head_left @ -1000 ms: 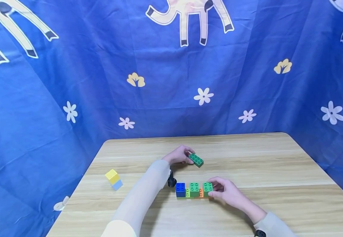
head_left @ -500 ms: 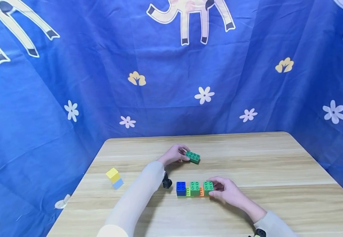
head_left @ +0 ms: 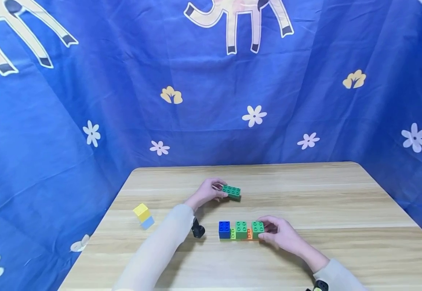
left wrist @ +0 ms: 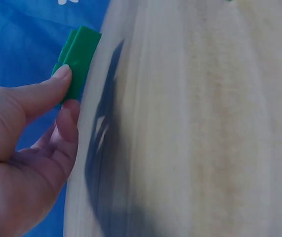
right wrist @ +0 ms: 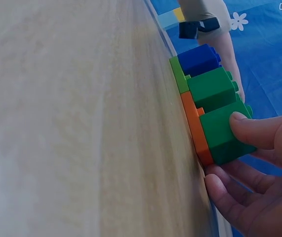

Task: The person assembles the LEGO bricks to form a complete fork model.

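My left hand (head_left: 207, 191) pinches a long green building brick (head_left: 231, 191) by one end, thumb on its near side. In the left wrist view this brick (left wrist: 81, 59) is held over the wood, its shadow falling beside it. My right hand (head_left: 281, 233) grips the green brick (head_left: 257, 228) at the right end of a low row of joined bricks. That row has a lime and an orange brick (right wrist: 194, 126) as its base. On top stand a blue brick (head_left: 224, 229) at the left, another green brick (head_left: 241, 229) in the middle and the gripped one.
A yellow block (head_left: 142, 211) and a light blue block (head_left: 147, 222) sit together at the left of the wooden table (head_left: 305, 194). A blue curtain (head_left: 211, 101) with printed animals and flowers hangs behind and along the sides.
My left hand has drawn to the left with the long green brick, which has turned closer to level across the view. My right hand keeps its hold on the row's end.
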A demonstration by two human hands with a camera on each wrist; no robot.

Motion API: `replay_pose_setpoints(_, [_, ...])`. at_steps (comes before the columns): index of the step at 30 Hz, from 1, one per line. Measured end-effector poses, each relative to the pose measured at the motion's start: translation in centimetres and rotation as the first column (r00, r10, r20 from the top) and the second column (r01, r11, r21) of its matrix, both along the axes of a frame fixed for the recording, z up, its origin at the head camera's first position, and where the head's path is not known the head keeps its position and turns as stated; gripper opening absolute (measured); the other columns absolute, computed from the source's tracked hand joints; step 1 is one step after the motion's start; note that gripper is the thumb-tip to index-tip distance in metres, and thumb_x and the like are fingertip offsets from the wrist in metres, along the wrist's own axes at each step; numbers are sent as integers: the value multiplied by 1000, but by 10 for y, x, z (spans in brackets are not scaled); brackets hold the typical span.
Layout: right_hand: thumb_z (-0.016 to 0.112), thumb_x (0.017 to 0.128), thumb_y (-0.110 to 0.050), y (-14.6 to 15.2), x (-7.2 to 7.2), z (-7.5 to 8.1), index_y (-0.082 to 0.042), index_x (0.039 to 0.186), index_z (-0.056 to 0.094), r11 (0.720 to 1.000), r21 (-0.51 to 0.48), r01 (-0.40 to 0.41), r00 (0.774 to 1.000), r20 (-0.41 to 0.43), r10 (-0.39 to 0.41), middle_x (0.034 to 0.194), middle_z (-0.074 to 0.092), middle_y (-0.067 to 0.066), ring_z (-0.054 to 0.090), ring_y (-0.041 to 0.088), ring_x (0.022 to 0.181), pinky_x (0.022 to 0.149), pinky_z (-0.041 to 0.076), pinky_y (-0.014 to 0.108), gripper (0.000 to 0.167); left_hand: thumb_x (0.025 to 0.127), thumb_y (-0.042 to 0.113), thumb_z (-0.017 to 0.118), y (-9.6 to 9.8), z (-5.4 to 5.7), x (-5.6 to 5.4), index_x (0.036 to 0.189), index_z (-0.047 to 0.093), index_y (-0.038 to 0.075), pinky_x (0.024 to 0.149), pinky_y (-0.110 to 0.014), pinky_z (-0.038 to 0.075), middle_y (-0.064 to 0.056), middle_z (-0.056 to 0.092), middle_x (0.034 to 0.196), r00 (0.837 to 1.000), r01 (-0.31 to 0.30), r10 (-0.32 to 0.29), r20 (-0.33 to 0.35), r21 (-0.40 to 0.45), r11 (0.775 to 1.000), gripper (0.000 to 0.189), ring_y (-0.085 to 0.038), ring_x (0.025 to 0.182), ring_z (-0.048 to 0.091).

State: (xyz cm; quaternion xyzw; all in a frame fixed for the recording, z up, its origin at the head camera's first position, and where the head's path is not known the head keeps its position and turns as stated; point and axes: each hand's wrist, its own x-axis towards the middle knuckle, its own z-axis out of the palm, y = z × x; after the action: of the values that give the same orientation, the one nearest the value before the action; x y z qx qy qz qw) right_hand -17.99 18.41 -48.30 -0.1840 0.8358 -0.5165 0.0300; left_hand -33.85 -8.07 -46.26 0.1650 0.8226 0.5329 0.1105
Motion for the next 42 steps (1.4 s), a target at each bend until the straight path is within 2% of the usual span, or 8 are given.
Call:
replay_pose_setpoints(6, [73, 77, -17, 1, -2, -2, -3, 116, 59, 1000, 5, -2, 1000, -5, 2, 95, 62, 4, 58, 20, 86, 76, 50, 25, 44, 75, 6, 77, -8, -3, 9, 112, 62, 2, 61, -36, 55, -14, 57, 94, 998, -44, 42, 37, 34, 998, 41, -23, 70, 62])
replay_pose_setpoints(11, [73, 77, -16, 2, -3, -2, -3, 118, 58, 1000, 4, -7, 1000, 5, 7, 96, 62, 4, 58, 21, 86, 76, 50, 25, 46, 74, 7, 77, -14, -2, 18, 111, 61, 2, 62, -38, 56, -14, 56, 96, 998, -41, 39, 51, 54, 998, 41, -27, 72, 63])
replay_pose_setpoints(17, [73, 77, -16, 2, -3, -2, -2, 119, 57, 1000, -6, -13, 1000, 15, 13, 97, 63, 4, 58, 21, 87, 77, 50, 25, 47, 75, 9, 77, -21, -3, 26, 112, 60, 4, 60, -37, 55, -15, 56, 101, 997, -59, 54, 61, 67, 996, 41, -23, 75, 63])
replay_pose_setpoints(21, [74, 77, -17, 2, -3, -1, -2, 119, 57, 1000, -7, -15, 1000, 18, 15, 97, 63, 5, 58, 21, 87, 77, 50, 25, 48, 74, 9, 77, -27, -4, 30, 114, 59, 1, 61, -40, 56, -18, 55, 103, 997, -51, 46, 56, 97, 994, 44, -29, 76, 64])
replay_pose_setpoints(26, [74, 77, -17, 2, -4, 0, -2, 120, 56, 1000, -19, -25, 999, 22, 25, 98, 63, 6, 58, 22, 87, 77, 50, 25, 49, 76, 3, 74, -30, 9, 46, 116, 56, -5, 70, -50, 54, -24, 53, 106, 998, -37, 29, 62, 134, 990, 45, -37, 81, 62])
replay_pose_setpoints(29, [74, 77, -16, 1, -4, 0, -1, 121, 56, 999, -27, -32, 999, 28, 33, 96, 63, 7, 58, 22, 86, 77, 50, 25, 50, 76, 2, 74, -33, 9, 51, 116, 56, -6, 70, -49, 54, -24, 53, 106, 998, -45, 38, 50, 146, 988, 45, -32, 78, 62])
replay_pose_setpoints(32, [74, 77, -16, 0, -4, 1, -1, 121, 56, 999, -32, -35, 999, 35, 36, 95, 62, 7, 59, 21, 85, 76, 50, 25, 50, 74, 5, 76, -39, -1, 48, 115, 57, -4, 66, -44, 55, -20, 54, 105, 997, -67, 63, 35, 151, 986, 46, -26, 77, 62])
replay_pose_setpoints(42, [74, 77, -16, -3, -2, -1, -4, 117, 59, 1000, -19, 4, 1000, 14, -4, 97, 63, 6, 58, 20, 85, 76, 50, 26, 44, 72, 11, 79, -48, 3, 66, 114, 59, -1, 68, -40, 55, -15, 58, 101, 993, -117, 118, -3, 115, 986, 48, -22, 77, 60])
